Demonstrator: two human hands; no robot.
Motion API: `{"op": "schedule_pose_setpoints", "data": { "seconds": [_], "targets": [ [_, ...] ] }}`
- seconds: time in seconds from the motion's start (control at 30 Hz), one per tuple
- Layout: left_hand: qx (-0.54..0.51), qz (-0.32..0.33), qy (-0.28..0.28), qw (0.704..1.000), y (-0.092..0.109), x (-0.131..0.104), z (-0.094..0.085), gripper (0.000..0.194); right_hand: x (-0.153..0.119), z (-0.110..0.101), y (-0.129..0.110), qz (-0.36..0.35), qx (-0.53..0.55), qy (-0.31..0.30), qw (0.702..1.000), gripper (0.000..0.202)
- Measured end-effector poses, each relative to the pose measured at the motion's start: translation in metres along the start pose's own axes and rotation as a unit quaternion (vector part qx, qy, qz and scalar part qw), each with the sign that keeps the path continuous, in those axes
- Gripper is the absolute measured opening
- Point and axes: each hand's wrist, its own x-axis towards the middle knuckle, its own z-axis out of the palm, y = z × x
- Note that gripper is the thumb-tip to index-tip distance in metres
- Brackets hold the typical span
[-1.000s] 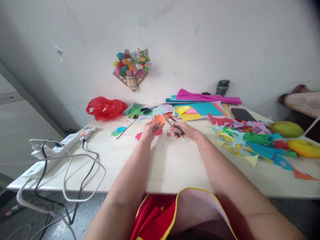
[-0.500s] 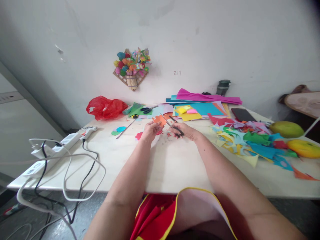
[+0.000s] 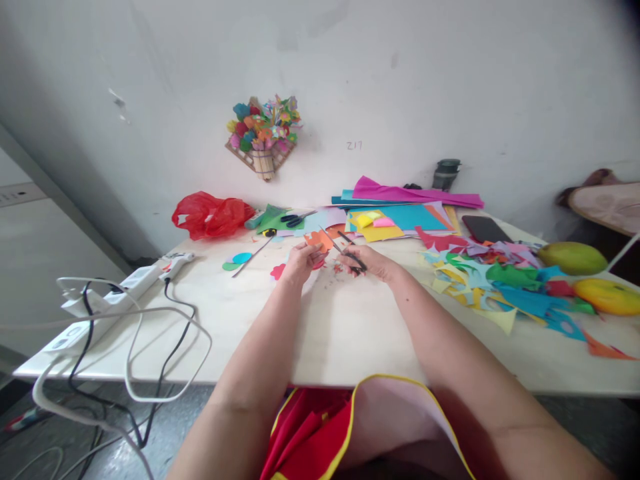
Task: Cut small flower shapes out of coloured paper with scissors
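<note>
An orange paper piece [image 3: 319, 239] is pinched in my left hand [image 3: 302, 261], above the middle of the table. My right hand [image 3: 369, 262] is closed on black-handled scissors [image 3: 357, 263], whose blades are spread apart and point up and left beside the orange paper. Red paper shapes [image 3: 278, 271] lie by my left hand, one of them partly hidden by it. Small paper bits [image 3: 338, 269] are scattered on the table between my hands.
On the table [image 3: 240, 340] are a red plastic bag [image 3: 213, 215], a second pair of scissors [image 3: 296, 218], coloured sheets [image 3: 415, 219], a phone [image 3: 486, 229], many scraps [image 3: 525, 297] and two fruits. A power strip [image 3: 107, 307] with loose cables lies left.
</note>
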Motion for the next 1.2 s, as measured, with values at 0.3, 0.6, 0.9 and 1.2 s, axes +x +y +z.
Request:
{"op": "schedule_pose_setpoints", "data": {
  "seconds": [0.3, 0.6, 0.9, 1.2],
  "targets": [
    [-0.001, -0.002, -0.009, 1.000, -0.0006, 0.0011, -0.0025, 0.018, -0.0019, 0.0013, -0.0031, 0.004, -0.004, 0.005, 1.000, 0.027],
    [0.004, 0.000, -0.002, 1.000, 0.0002, 0.0004, -0.0015, 0.017, -0.0004, 0.0016, -0.0011, 0.015, 0.009, 0.011, 1.000, 0.026],
    [0.005, 0.003, -0.001, 1.000, 0.0000, 0.0008, -0.0017, 0.020, -0.0019, 0.0021, -0.0041, 0.027, 0.035, 0.012, 0.999, 0.022],
    [-0.004, 0.001, -0.013, 1.000, -0.0005, 0.0018, -0.0041, 0.021, 0.0000, 0.0004, -0.0010, 0.011, 0.056, 0.001, 0.998, 0.017]
  ]
}}
